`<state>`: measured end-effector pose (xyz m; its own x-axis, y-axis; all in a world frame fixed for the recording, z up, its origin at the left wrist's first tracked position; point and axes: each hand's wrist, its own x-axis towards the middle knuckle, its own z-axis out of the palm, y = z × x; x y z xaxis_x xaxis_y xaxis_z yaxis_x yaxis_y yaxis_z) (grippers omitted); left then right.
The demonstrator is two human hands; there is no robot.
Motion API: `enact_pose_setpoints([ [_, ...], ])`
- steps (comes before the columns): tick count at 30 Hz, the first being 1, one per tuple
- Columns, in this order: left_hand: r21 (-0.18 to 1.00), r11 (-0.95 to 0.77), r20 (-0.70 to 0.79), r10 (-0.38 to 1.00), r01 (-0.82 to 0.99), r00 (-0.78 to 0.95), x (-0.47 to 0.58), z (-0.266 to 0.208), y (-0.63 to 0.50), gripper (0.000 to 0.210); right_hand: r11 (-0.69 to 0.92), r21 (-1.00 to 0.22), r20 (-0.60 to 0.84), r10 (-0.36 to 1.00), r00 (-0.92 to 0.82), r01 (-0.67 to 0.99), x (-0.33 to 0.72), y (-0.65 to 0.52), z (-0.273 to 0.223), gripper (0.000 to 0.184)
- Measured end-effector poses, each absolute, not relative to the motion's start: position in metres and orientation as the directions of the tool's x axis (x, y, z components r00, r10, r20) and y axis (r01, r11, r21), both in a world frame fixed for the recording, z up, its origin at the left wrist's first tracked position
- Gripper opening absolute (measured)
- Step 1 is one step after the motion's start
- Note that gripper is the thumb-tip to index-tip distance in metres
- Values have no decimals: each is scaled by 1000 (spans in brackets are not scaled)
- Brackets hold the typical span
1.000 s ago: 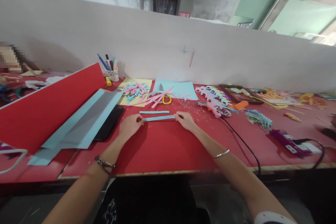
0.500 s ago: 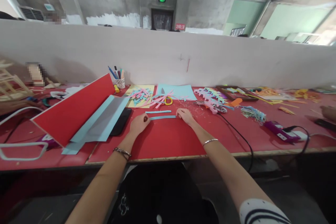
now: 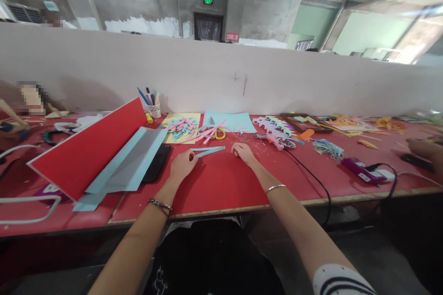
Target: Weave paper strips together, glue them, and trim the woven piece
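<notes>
My left hand (image 3: pixel 182 164) pinches the near end of a light blue paper strip (image 3: pixel 209 151) over the red table. A second blue paper strip (image 3: pixel 200 149) lies just behind it, and the two come together at their right ends. My right hand (image 3: pixel 243 153) is a short way right of those ends, its fingers curled together and no strip showing in them. Behind the hands lie loose pink strips (image 3: pixel 206 135) and scissors with a yellow handle (image 3: pixel 220 134).
A red board (image 3: pixel 93 147) leans at the left with folded blue sheets (image 3: pixel 138 166) against it, beside a black phone (image 3: pixel 157 163). A pen cup (image 3: pixel 154 110) stands behind. At the right are a pink glue gun (image 3: pixel 275 142), its black cable, and a purple power strip (image 3: pixel 363 170).
The held strip's right end has left my right hand and swung back onto the other strip. Both hands stay nearly in place, while the view has shifted slightly.
</notes>
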<state>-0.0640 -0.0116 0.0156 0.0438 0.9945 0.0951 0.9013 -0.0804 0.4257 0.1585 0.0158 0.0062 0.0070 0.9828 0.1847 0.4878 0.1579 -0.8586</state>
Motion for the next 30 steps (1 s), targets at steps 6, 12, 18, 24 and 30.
enact_pose_setpoints([
  [6,449,-51,92,996,892,11,-63,17,-12,16,149,-873,174,985,12,464,160,16,6,24],
  [12,453,-21,74,997,891,-15,-65,18,-11,15,143,-881,165,986,9,450,160,16,6,22],
  [18,450,-22,72,997,893,-12,-65,21,-14,14,144,-886,149,989,-22,441,158,14,10,23],
  [24,434,57,53,995,899,-89,-69,25,-14,15,127,-895,115,992,-55,427,154,15,13,23],
  [30,412,88,43,992,907,-116,-73,26,-12,15,94,-910,82,996,-46,405,155,17,16,21],
])
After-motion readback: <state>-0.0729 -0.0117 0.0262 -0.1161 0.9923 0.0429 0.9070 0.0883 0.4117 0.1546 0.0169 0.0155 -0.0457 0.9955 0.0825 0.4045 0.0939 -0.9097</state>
